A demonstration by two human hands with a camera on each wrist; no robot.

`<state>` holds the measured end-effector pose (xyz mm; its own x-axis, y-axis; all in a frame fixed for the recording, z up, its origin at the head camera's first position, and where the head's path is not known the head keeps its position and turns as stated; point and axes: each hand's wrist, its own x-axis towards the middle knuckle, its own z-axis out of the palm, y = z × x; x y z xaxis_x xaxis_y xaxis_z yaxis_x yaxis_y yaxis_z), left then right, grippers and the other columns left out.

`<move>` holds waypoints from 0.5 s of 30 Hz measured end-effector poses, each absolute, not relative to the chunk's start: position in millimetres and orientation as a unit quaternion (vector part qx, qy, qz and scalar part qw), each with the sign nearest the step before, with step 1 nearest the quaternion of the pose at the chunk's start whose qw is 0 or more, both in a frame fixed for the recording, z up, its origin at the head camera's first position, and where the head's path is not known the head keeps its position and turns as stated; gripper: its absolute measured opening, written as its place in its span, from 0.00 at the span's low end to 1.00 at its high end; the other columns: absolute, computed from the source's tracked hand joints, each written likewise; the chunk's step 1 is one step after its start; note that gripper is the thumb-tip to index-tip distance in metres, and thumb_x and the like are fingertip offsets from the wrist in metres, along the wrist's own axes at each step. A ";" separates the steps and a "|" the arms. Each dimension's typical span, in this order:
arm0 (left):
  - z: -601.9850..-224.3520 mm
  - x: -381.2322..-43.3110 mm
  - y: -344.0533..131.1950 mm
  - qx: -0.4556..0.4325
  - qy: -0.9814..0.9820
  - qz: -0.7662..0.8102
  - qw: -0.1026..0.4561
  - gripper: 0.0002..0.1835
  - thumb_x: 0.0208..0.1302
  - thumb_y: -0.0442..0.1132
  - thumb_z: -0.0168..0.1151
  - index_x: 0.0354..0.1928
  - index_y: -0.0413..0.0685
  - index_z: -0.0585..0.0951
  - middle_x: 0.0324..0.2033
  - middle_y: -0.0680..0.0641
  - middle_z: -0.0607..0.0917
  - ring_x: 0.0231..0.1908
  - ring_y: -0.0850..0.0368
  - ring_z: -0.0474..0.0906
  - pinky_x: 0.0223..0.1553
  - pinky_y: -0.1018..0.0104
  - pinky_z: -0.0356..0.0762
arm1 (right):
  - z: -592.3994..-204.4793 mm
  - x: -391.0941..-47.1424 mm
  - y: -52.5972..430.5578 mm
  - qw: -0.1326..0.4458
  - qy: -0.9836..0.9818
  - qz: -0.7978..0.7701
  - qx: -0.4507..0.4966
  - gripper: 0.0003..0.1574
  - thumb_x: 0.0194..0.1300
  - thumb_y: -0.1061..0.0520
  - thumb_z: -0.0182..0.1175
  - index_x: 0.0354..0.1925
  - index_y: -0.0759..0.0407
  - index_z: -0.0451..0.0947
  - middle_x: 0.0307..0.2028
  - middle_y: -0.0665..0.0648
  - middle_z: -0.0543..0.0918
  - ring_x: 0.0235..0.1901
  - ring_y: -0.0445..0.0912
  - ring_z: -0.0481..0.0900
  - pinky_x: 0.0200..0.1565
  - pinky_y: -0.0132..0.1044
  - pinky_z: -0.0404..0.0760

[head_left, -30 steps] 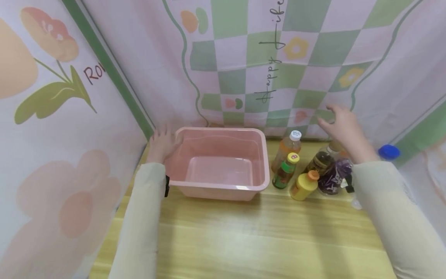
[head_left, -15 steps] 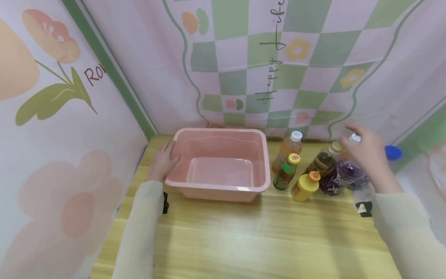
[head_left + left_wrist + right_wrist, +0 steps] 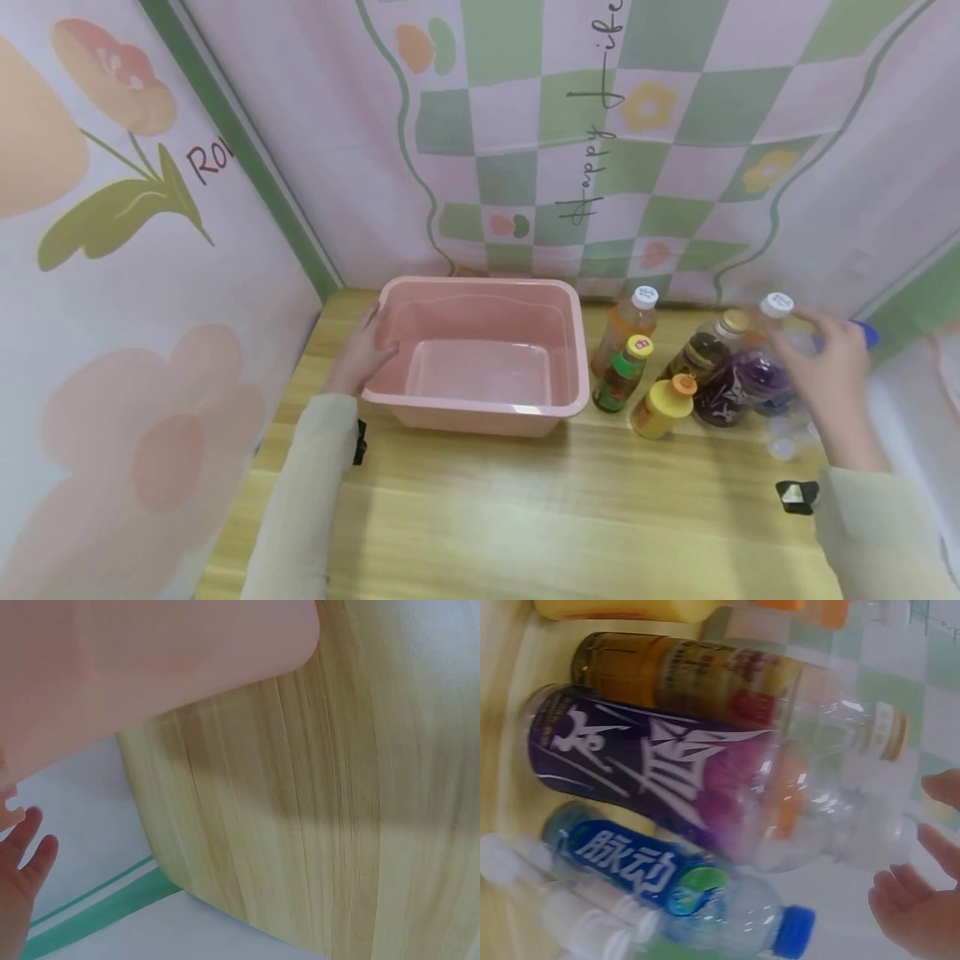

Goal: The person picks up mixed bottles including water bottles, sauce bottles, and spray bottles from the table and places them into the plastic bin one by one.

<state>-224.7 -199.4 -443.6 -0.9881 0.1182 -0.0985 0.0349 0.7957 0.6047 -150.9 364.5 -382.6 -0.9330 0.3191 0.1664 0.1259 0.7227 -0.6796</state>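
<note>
My left hand (image 3: pixel 363 354) lies at the left rim of a pink plastic basin (image 3: pixel 472 421), thumb over the inside. In the left wrist view its fingers (image 3: pixel 47 853) are spread and extended near the basin's edge. My right hand (image 3: pixel 832 375) hovers at the bottles on the right, thumb and fingers apart. It is nearest to a white bottle cap (image 3: pixel 877 832) above a purple-labelled drink bottle (image 3: pixel 652 757); a gap shows between fingertips and cap. Beside that bottle stand a brown drink bottle (image 3: pixel 705 682) and a blue-labelled water bottle (image 3: pixel 637 862) with a blue cap.
Left of these are a yellow bottle with orange cap (image 3: pixel 663 408), a green-labelled bottle with yellow cap (image 3: pixel 622 375) and an orange drink bottle (image 3: pixel 618 321). Small clear white-capped bottles (image 3: pixel 592 907) stand at the right. A patterned curtain (image 3: pixel 510 125) backs the wooden table (image 3: pixel 480 508).
My right hand has moved right and down, from above the bottles to beside the white cap. My left hand has slid slightly toward me along the basin's left rim.
</note>
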 end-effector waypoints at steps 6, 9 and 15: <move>-443.0 -223.7 -199.1 0.042 0.940 0.330 0.072 0.43 0.63 0.43 0.59 0.75 0.52 0.48 0.77 0.47 0.40 0.73 0.35 0.49 0.68 0.35 0.59 | -391.2 -146.0 368.1 0.130 -0.921 0.350 -0.110 0.41 0.63 0.58 0.57 0.70 0.68 0.55 0.67 0.82 0.55 0.60 0.75 0.58 0.61 0.74 0.58; -443.0 -223.4 -199.2 0.043 0.939 0.332 0.075 0.44 0.61 0.41 0.59 0.75 0.55 0.48 0.77 0.48 0.39 0.73 0.34 0.47 0.66 0.35 0.61 | -395.9 -146.3 370.0 0.135 -0.922 0.347 -0.105 0.43 0.62 0.59 0.59 0.70 0.67 0.54 0.66 0.81 0.57 0.57 0.74 0.62 0.57 0.72 0.63; -443.5 -223.3 -197.8 0.040 0.937 0.336 0.087 0.44 0.61 0.41 0.59 0.75 0.58 0.47 0.77 0.50 0.37 0.73 0.35 0.46 0.65 0.33 0.61 | -404.7 -144.8 374.7 0.152 -0.919 0.346 -0.112 0.43 0.59 0.62 0.59 0.69 0.67 0.56 0.64 0.81 0.61 0.59 0.75 0.62 0.60 0.72 0.60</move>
